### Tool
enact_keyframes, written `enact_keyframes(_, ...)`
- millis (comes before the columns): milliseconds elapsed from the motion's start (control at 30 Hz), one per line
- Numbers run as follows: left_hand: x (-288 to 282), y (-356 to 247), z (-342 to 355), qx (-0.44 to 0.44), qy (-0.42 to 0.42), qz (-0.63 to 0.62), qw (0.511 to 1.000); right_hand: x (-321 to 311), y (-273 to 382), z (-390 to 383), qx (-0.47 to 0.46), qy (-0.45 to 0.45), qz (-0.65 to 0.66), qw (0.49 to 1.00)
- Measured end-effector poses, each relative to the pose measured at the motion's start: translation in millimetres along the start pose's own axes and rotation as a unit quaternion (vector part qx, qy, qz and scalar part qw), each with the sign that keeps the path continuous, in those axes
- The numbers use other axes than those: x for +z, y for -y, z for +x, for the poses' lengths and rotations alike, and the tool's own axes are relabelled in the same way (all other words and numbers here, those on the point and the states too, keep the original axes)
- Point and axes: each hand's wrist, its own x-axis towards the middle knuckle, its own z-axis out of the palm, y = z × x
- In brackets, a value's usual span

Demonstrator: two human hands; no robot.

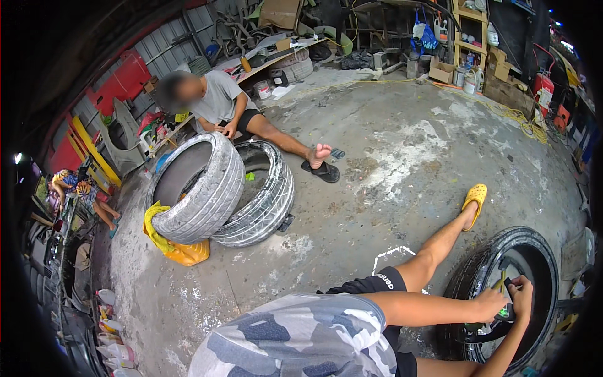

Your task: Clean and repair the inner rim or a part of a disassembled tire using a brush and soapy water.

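My left hand (490, 306) is closed over the inside of a black tyre (548, 264) standing at the lower right. Beside it, my right hand (522, 296) is closed too, with its fingers bent near the same spot. Between them shows a small dark and green object (504, 311), and a thin yellowish piece (502, 276) sticks up by the left fingers. What each hand grips is too small and covered to name. My left leg (433, 254), with a yellow clog (476, 196), stretches out beyond the tyre.
A co-worker (223, 100) sits behind two whitened tyres (220, 188) (276, 220), a yellow-orange cloth (182, 248) under one. Another person (88, 191) bends at the far left. A yellow cord (502, 113) crosses the floor near a red fire extinguisher (544, 88). Bottles (110, 327) line the left.
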Motion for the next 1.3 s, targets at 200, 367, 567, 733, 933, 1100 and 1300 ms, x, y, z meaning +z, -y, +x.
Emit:
enact_keyframes(200, -19, -24, 1, -0.002, 0.062, 0.012, 0.998, -9, 2, -9, 0.034, 0.004, -0.002, 0.999)
enact_keyframes(367, -13, -31, 1, 0.021, 0.046, -0.022, 0.998, -11, 1, -12, 0.050, -0.009, 0.012, 0.999)
enact_keyframes(567, -4, -36, 8, 0.035, 0.058, -0.020, 0.997, -17, -22, -13, 0.049, 0.022, 0.022, 0.998)
enact_keyframes(733, 4, -44, 19, 0.052, 0.069, 0.003, 0.996, -22, -76, -7, 0.103, 0.131, 0.108, 0.980)
enact_keyframes(933, 31, -61, 38, 0.074, 0.040, 0.066, 0.994, -33, -144, 5, 0.129, 0.185, 0.142, 0.964)
enact_keyframes(1100, 29, -53, 46, 0.089, 0.059, 0.068, 0.992, -23, -163, 3, 0.121, 0.160, 0.160, 0.966)
enact_keyframes(1300, 24, -40, 57, 0.105, 0.093, 0.049, 0.989, -23, -164, 0, 0.113, 0.086, 0.163, 0.976)
